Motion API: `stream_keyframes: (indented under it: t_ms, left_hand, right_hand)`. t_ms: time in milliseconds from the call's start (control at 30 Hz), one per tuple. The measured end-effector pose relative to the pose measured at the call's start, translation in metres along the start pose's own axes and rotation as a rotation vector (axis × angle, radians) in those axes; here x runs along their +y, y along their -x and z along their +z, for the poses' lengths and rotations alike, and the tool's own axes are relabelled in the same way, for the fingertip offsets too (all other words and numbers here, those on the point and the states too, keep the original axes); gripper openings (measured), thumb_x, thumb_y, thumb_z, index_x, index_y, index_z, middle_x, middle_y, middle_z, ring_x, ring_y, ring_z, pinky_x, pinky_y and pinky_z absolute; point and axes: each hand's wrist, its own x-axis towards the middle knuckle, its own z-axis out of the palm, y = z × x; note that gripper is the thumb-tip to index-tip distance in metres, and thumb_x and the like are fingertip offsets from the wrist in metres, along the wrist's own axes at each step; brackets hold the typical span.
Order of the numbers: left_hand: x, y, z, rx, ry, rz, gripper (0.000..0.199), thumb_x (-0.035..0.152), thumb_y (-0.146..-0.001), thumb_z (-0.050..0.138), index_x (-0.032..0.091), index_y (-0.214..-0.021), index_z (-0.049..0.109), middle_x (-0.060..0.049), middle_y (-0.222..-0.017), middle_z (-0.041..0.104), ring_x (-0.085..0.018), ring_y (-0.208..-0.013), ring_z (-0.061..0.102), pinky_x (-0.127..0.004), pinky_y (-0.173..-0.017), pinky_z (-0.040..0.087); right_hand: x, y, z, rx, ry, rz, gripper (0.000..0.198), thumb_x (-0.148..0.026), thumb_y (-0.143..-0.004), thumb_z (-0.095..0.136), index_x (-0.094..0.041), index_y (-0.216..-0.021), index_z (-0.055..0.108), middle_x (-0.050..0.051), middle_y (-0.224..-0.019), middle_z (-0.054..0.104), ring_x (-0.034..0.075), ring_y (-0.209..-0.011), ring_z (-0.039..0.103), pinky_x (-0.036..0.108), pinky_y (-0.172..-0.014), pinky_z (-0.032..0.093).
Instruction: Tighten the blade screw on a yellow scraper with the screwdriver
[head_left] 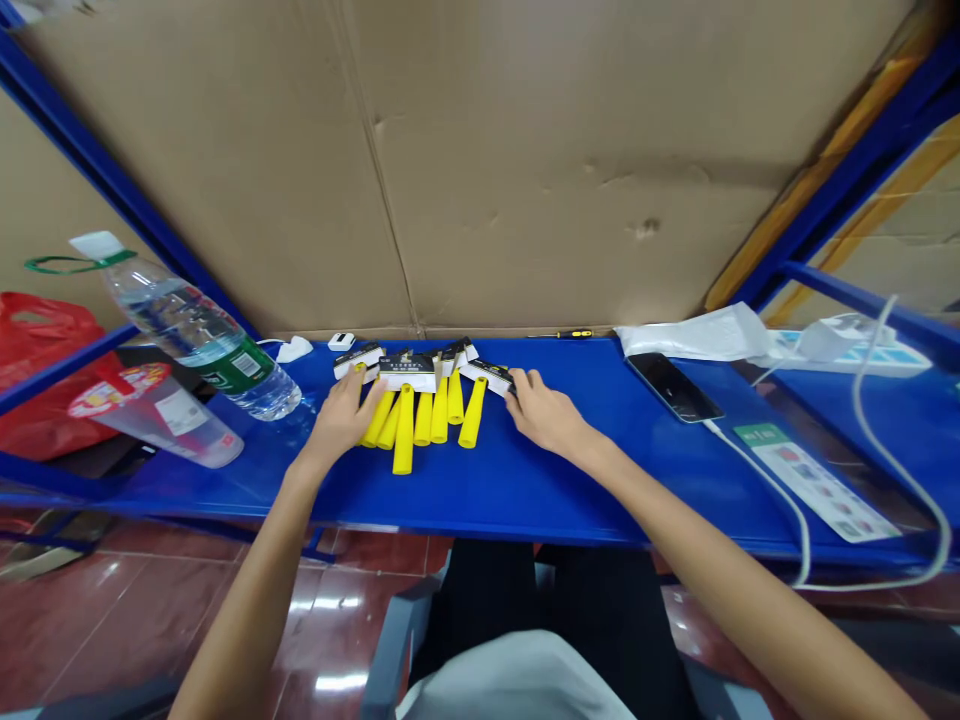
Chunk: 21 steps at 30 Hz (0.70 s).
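Several yellow-handled tools (403, 430) lie fanned in a pile on the blue table (480, 500), handles toward me. Their far ends sit in black-and-white card sleeves (409, 372), so the tool heads are hidden. My left hand (341, 415) is at the pile's left end, thumb and fingers around the leftmost tool and partly covering it. At the right end, my right hand (546, 412) has its thumb and fingertips closed on the end of the rightmost sleeve (487, 376). Its yellow handle (472, 412) points toward me.
On the left stand a large water bottle (202, 335), a plastic cup (169, 415) and a red bag (45, 370). A screwdriver (574, 334) lies by the cardboard wall (525, 180). To the right are a phone (675, 387) on a white cable, a printed card (817, 480) and a power strip (847, 352).
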Motion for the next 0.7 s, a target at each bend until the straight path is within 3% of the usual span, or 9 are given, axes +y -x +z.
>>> stream_keyframes:
  t_ms: [100,200,367,500,600,700]
  left_hand:
    - [-0.005,0.028,-0.008,0.114,0.040,-0.006,0.076,0.069,-0.110,0.033,0.013,-0.156,0.058,-0.023,-0.169,0.054,-0.035,-0.162,0.046,-0.051,-0.135,0.032]
    - [-0.010,0.054,-0.015,0.130,0.032,-0.040,0.077,0.070,-0.109,0.038,0.011,-0.153,0.061,-0.024,-0.164,0.059,-0.038,-0.156,0.053,-0.053,-0.132,0.037]
    - [-0.016,0.070,-0.016,0.108,-0.012,-0.111,0.076,0.070,-0.107,0.039,0.013,-0.152,0.063,-0.023,-0.151,0.070,-0.041,-0.143,0.065,-0.057,-0.124,0.048]
    - [-0.015,0.066,-0.011,0.128,-0.049,-0.042,0.069,0.065,-0.110,0.039,0.014,-0.150,0.063,-0.023,-0.152,0.069,-0.041,-0.145,0.062,-0.058,-0.125,0.046]
    - [-0.008,0.067,-0.012,0.232,-0.105,0.045,0.057,0.056,-0.112,0.043,0.016,-0.147,0.065,-0.023,-0.155,0.066,-0.041,-0.146,0.061,-0.059,-0.125,0.046]
    - [0.013,0.078,-0.015,0.465,-0.126,0.103,0.037,0.041,-0.113,0.052,0.020,-0.139,0.068,-0.019,-0.145,0.072,-0.037,-0.138,0.066,-0.058,-0.120,0.050]
  right_hand:
    - [0.034,0.013,-0.006,-0.018,0.067,-0.001,0.047,-0.024,-0.114,0.036,-0.009,-0.157,0.050,0.026,-0.140,0.059,0.037,-0.116,0.070,0.044,-0.090,0.058]
    - [0.062,0.014,-0.014,-0.030,0.103,0.009,0.043,-0.023,-0.113,0.044,-0.013,-0.152,0.060,0.024,-0.137,0.062,0.036,-0.119,0.069,0.042,-0.095,0.056]
    - [0.098,-0.004,-0.024,-0.012,0.089,0.068,0.052,-0.048,-0.108,0.061,-0.022,-0.153,0.062,0.016,-0.123,0.075,0.035,-0.104,0.076,0.038,-0.079,0.052]
    - [0.121,-0.016,-0.018,-0.010,0.006,0.098,0.057,-0.064,-0.109,0.053,-0.026,-0.149,0.064,0.009,-0.101,0.081,0.033,-0.098,0.078,0.034,-0.071,0.046]
    - [0.130,-0.014,-0.009,0.009,-0.066,0.126,0.061,-0.069,-0.111,0.041,-0.024,-0.144,0.065,0.005,-0.089,0.079,0.029,-0.089,0.078,0.033,-0.067,0.043]
    - [0.133,-0.011,-0.004,0.034,-0.141,0.130,0.064,-0.073,-0.109,0.041,-0.022,-0.139,0.065,0.004,-0.085,0.077,0.027,-0.081,0.077,0.033,-0.065,0.042]
